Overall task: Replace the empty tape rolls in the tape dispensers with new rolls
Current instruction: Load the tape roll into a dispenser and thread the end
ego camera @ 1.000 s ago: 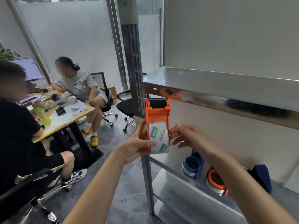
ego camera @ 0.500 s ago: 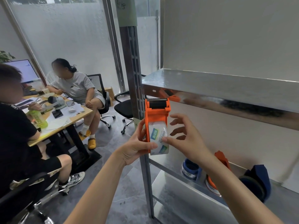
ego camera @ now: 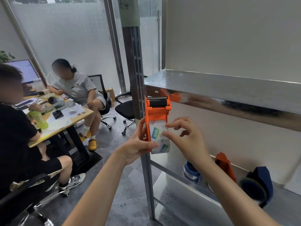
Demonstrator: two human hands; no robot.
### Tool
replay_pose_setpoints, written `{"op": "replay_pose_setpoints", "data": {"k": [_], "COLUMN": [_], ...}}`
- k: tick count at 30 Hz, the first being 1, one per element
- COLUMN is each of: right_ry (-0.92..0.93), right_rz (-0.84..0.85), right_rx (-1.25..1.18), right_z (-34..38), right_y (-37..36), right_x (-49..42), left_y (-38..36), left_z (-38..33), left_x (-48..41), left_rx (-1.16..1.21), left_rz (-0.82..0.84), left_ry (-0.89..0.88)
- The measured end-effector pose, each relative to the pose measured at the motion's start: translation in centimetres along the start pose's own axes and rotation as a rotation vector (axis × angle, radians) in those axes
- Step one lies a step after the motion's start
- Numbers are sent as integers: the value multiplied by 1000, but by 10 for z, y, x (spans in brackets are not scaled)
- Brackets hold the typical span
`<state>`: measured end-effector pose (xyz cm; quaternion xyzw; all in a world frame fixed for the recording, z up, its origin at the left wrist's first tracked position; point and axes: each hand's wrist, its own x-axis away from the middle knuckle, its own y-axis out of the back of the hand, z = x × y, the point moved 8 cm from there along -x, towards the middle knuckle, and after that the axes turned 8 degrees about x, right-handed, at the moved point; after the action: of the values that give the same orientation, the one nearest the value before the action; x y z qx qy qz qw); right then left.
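Threading step in hand: left hand (ego camera: 138,144) grips the orange tape dispenser (ego camera: 157,116) upright by its side, thumb across the lower edge, in front of the steel rack post (ego camera: 136,95). New tape roll (ego camera: 160,137), w/ blue-green label, sits in the dispenser. Right hand (ego camera: 187,141) pinches at the roll's face w/ thumb and forefinger, other fingers spread; prob. picking for the tape's free end, though the end itself is too small to make out. Next move calls for peeling that end up and drawing it over the black roller (ego camera: 158,102) to the cutter.

Vs. a sec ago: right hand was off the roll, beside it; now it's on it. On the lower shelf (ego camera: 179,190), a blue dispenser (ego camera: 191,172), another orange one (ego camera: 225,165) and a dark blue one (ego camera: 259,181) wait.
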<state>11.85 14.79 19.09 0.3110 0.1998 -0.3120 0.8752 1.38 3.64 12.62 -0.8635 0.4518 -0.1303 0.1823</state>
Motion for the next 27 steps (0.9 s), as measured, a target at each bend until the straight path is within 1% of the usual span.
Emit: {"op": "replay_pose_setpoints", "data": {"k": [5, 7, 10, 12, 19, 23, 27], "right_ry": [-35, 25, 174, 214, 120, 69, 33], "right_rz": [13, -18, -99, -112, -37, -114, -176], "right_rx": [75, 120, 200, 175, 79, -30, -79], "right_z": [1, 5, 15, 17, 15, 15, 15], "right_y": [-10, -9, -7, -6, -11, -6, -6], "right_x": [-2, 0, 3, 3, 1, -4, -3], "left_y": [-2, -3, -4, -5, -2, -12, -14], "left_z": [2, 2, 0, -1, -3, -1, -4], "left_x": [-2, -2, -4, -4, -4, -1, -1], "left_rx": [14, 31, 32, 44, 59, 140, 235], "left_rz": [36, 52, 65, 72, 56, 115, 162], "left_ry": [5, 7, -2, -8, -17, 13, 6]}}
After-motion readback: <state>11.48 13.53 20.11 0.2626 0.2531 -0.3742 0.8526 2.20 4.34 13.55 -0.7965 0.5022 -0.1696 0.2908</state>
